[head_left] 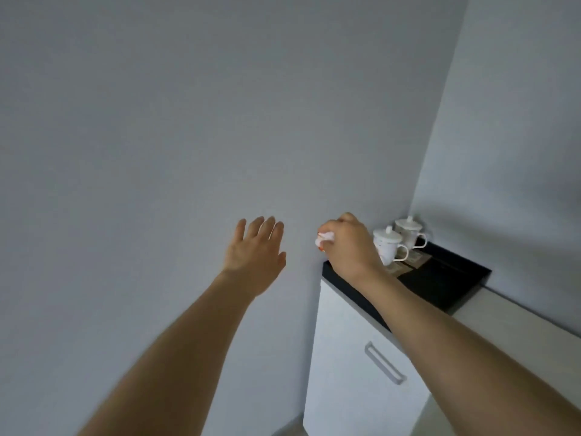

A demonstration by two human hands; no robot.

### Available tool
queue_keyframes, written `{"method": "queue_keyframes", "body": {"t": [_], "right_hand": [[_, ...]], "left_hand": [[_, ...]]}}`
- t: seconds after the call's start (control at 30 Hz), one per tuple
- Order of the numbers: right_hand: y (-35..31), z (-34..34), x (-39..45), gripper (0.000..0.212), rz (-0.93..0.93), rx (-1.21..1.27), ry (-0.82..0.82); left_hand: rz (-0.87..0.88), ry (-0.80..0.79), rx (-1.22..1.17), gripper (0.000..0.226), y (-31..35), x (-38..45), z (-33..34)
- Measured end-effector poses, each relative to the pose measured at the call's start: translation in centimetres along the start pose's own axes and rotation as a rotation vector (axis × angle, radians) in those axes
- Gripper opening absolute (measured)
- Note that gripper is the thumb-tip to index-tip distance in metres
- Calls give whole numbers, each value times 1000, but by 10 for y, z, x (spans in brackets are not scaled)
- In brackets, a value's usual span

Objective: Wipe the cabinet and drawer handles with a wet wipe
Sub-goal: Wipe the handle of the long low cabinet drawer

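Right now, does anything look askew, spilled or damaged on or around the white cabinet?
Nothing stands out: two white lidded mugs stand upright on the black tray, and the silver bar handle looks intact.

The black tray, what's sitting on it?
Two white lidded cups and some small packets sit on the black tray. The right arm hides its near corner.

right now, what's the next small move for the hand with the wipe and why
Probably lower the right hand, which grips the crumpled wipe, down to the silver handle on the white cabinet. The hand is raised near the wall, well above that handle, and the left hand is open.
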State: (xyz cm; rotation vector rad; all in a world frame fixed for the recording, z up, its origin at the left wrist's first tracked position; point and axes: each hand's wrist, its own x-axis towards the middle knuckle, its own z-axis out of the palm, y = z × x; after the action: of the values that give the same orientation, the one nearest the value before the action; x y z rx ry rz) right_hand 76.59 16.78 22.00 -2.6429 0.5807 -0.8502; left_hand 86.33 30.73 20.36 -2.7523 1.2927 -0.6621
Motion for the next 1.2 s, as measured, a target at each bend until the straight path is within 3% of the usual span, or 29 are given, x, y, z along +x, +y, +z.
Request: {"method": "queue_keyframes", "body": {"t": [0.23,0.5,0.93,1.2], "right_hand": [[-117,26,-25,13,-211,178,-60],[-320,37,-104,14,-503,410,-149],[-659,26,-425,13,-895,763,-422],[-839,34,-599,19,-1171,863,-589]], "left_hand": [[-216,-83,176,58,-88,-126,-30],[-475,-84,349,57,-188,-316,-106],[-964,-245,572,57,-285,-754,-262],[-1272,-325,614,58,-334,-965,-303]]}}
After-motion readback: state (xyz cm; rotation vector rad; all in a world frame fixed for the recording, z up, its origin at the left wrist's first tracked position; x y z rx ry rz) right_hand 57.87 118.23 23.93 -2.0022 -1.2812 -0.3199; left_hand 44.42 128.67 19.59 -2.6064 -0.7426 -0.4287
